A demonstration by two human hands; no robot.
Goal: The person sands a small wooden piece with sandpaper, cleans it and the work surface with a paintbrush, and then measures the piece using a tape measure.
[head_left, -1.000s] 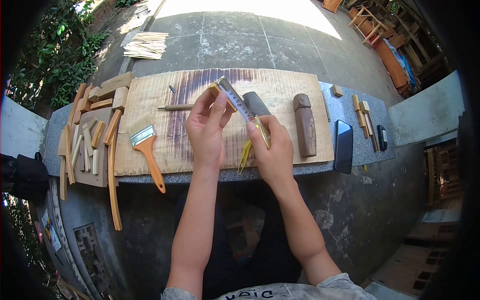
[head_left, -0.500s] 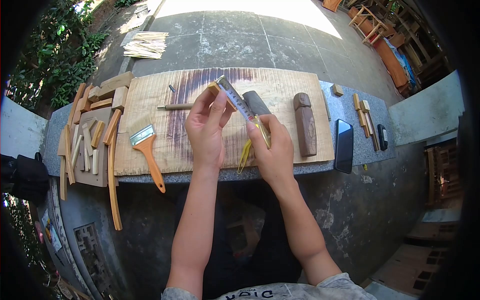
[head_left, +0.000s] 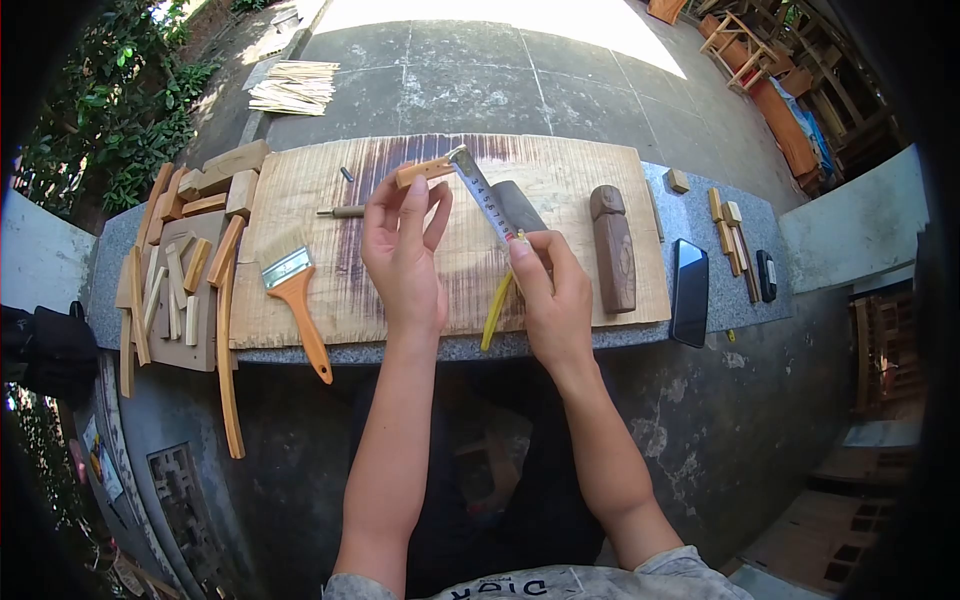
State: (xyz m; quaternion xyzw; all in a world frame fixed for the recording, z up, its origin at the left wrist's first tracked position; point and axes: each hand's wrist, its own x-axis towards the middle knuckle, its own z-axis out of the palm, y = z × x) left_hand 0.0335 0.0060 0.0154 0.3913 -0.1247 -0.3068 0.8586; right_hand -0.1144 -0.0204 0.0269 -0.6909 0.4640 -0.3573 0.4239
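Note:
Between the thumb and fingers of my left hand point(head_left: 402, 255) is a small wooden block point(head_left: 424, 172), raised over the board. My right hand point(head_left: 552, 300) grips a tape measure point(head_left: 484, 200), its numbered blade stretched up and to the left. The metal hook at the blade's end lies right at the block's right end. A yellow strip point(head_left: 496, 312) hangs below my right fingers. Behind the blade a dark cylindrical piece point(head_left: 518, 207) rests on the board, and a thin rod with a wooden handle point(head_left: 345, 212) lies left of my left hand.
A wide wooden board point(head_left: 470, 270) covers the stone bench. On it lie a paintbrush point(head_left: 296, 300) and a dark carved wooden block point(head_left: 612, 250). Wood pieces point(head_left: 180, 280) crowd the left end. A phone point(head_left: 689, 293) and small wood strips point(head_left: 728, 230) lie right.
The wooden block has turned from lying along the tape to pointing sideways, away from the blade. My left hand has shifted slightly left, and the yellow strip hangs straighter.

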